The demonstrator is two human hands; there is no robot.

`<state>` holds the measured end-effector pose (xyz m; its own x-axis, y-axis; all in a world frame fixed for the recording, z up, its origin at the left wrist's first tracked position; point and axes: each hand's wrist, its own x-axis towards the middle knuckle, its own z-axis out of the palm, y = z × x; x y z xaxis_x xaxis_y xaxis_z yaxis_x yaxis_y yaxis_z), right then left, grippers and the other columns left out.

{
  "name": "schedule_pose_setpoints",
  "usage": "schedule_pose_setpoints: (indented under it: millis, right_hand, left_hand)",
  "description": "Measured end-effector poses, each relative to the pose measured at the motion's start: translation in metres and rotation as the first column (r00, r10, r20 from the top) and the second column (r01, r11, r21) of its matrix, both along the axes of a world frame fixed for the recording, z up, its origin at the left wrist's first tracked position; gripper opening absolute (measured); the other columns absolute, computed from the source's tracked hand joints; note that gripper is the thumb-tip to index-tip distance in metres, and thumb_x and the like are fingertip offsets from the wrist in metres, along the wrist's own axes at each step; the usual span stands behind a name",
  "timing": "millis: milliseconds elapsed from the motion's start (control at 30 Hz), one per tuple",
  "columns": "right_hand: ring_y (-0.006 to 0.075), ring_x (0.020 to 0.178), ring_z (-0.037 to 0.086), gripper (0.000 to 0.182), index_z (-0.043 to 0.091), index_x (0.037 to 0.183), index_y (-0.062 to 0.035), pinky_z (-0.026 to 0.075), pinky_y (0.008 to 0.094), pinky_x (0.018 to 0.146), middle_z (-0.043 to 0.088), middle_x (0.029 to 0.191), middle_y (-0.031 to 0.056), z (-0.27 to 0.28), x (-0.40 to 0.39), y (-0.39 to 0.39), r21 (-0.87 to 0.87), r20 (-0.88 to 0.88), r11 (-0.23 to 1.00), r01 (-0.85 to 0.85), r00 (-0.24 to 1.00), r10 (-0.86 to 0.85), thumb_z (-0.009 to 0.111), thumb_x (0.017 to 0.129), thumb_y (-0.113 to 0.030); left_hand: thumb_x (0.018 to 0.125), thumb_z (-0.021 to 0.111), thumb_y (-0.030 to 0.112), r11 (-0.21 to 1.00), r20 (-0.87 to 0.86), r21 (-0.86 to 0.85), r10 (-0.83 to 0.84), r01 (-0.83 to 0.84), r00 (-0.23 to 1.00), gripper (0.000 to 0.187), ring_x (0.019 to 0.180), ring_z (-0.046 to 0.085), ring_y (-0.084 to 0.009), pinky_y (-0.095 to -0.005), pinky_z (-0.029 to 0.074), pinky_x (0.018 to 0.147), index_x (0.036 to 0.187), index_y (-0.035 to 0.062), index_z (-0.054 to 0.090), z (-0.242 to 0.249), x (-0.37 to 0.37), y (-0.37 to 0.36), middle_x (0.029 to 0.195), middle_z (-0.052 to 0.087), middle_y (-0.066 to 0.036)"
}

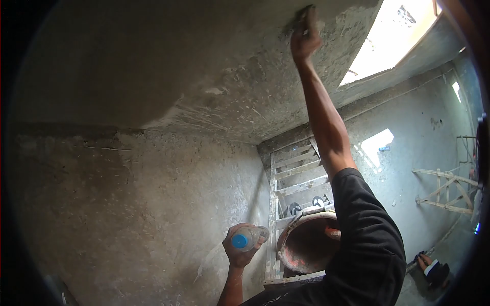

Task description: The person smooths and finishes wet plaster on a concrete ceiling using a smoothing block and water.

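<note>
My left hand (240, 253) is closed around a clear plastic bottle (251, 237) with a blue cap that faces me. My right hand (305, 41) is raised at the end of an outstretched arm, against the wall surface (245, 66). Its fingers are closed around a small dark object (304, 14), too dim and blurred to name. Around that hand the surface is part smooth and dark, part rough and patchy. Below the right arm, a round tub (291, 260) with a stained inside sits near the ladder; my sleeve hides part of it.
A whitish ladder-like frame (272, 204) stands beside the tub. Dark sandals (295, 208) show past the tub's rim. A bright opening (393, 35) is at upper right. Wooden trestles (444, 189) stand at right. Another person's hand (423, 261) shows at lower right.
</note>
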<state>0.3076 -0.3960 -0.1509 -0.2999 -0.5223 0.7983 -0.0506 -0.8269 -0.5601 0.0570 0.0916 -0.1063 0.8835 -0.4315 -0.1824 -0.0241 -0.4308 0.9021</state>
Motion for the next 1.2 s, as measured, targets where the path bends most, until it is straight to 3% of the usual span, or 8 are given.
schedule_pose_setpoints:
  millis: [233,367,500,667,833,967,1133,1200]
  right_hand:
    - [0.0239,0.115,0.06,0.034,0.062,0.122,-0.0002,0.054,0.033,0.091,0.06,0.125,0.0181,-0.086,-0.014,0.065,0.089,-0.232,0.862,-0.499,0.831,0.506,0.055,0.089,0.005]
    - [0.0233,0.109,0.064,0.036,0.061,0.123,0.0021,0.053,0.0314,0.088,0.064,0.119,0.0177,-0.037,-0.012,0.021,0.18,0.051,0.974,-0.134,0.991,0.126,0.054,0.089,0.008]
    - [0.0238,0.108,0.065,0.035,0.061,0.122,0.0024,0.053,0.0312,0.088,0.065,0.117,0.0189,-0.026,0.01,0.022,0.235,0.126,0.953,-0.191,0.978,0.165,0.055,0.088,0.008]
    - [0.0213,0.101,0.068,0.035,0.062,0.122,0.0016,0.053,0.0289,0.084,0.066,0.114,0.0192,-0.061,0.01,0.079,-0.09,-0.263,0.89,-0.447,0.872,0.412,0.057,0.087,0.006]
    - [0.0235,0.098,0.069,0.038,0.062,0.125,-0.0049,0.054,0.0304,0.08,0.065,0.117,0.0181,-0.017,-0.01,0.037,0.244,0.11,0.945,-0.218,0.974,0.197,0.055,0.089,0.005]
    - [0.0287,0.108,0.065,0.034,0.063,0.12,-0.0014,0.052,0.0348,0.09,0.066,0.111,0.0216,-0.011,0.009,0.036,0.324,0.143,0.887,-0.329,0.944,0.298,0.058,0.087,0.003]
    - [0.0281,0.111,0.062,0.034,0.062,0.121,-0.0017,0.051,0.0365,0.096,0.063,0.117,0.0211,-0.051,-0.005,0.09,0.042,-0.31,0.86,-0.508,0.812,0.495,0.055,0.088,0.004]
    - [0.0265,0.106,0.065,0.036,0.063,0.122,-0.0032,0.053,0.0325,0.089,0.065,0.117,0.0179,-0.052,-0.007,0.077,0.064,-0.22,0.881,-0.469,0.854,0.471,0.056,0.087,0.005]
  left_hand:
    - [0.066,0.085,0.017,0.999,0.024,-0.021,-0.034,0.034,0.999,0.054,0.086,0.065,-0.0205,-0.0358,0.051,0.084,0.107,-0.0014,0.055,-0.001,0.006,-0.016,0.091,0.068,-0.012]
    - [0.066,0.085,0.017,0.999,-0.012,-0.029,-0.02,0.02,1.0,0.054,0.087,0.065,-0.02,-0.0352,0.051,0.084,0.107,-0.0008,0.055,0.002,0.004,-0.013,0.091,0.068,-0.011]
    - [0.066,0.085,0.017,0.998,0.013,0.021,-0.053,0.053,0.999,0.055,0.087,0.066,-0.0197,-0.0349,0.051,0.085,0.108,-0.0007,0.055,-0.003,0.004,-0.013,0.092,0.068,-0.011]
    - [0.066,0.086,0.017,0.994,0.016,-0.017,-0.105,0.105,0.994,0.054,0.087,0.066,-0.0197,-0.0351,0.051,0.085,0.107,-0.0005,0.055,-0.003,0.006,-0.024,0.092,0.069,-0.011]
    - [0.066,0.086,0.016,0.996,-0.014,-0.057,-0.064,0.064,0.998,0.053,0.087,0.066,-0.0194,-0.0351,0.051,0.085,0.106,-0.0003,0.055,0.001,0.005,-0.021,0.092,0.069,-0.011]
    - [0.066,0.085,0.015,0.995,0.023,0.006,-0.096,0.096,0.995,0.053,0.087,0.066,-0.0195,-0.0349,0.052,0.085,0.107,-0.0002,0.055,-0.003,0.005,-0.018,0.092,0.069,-0.012]
    - [0.066,0.086,0.015,0.996,0.03,-0.009,-0.094,0.094,0.995,0.053,0.087,0.066,-0.0196,-0.0345,0.052,0.085,0.107,-0.0002,0.056,-0.002,0.008,-0.025,0.092,0.069,-0.012]
    - [0.066,0.086,0.015,0.992,0.049,-0.063,-0.105,0.108,0.993,0.052,0.088,0.066,-0.0195,-0.0341,0.052,0.085,0.106,0.0,0.056,-0.005,0.007,-0.023,0.092,0.069,-0.012]
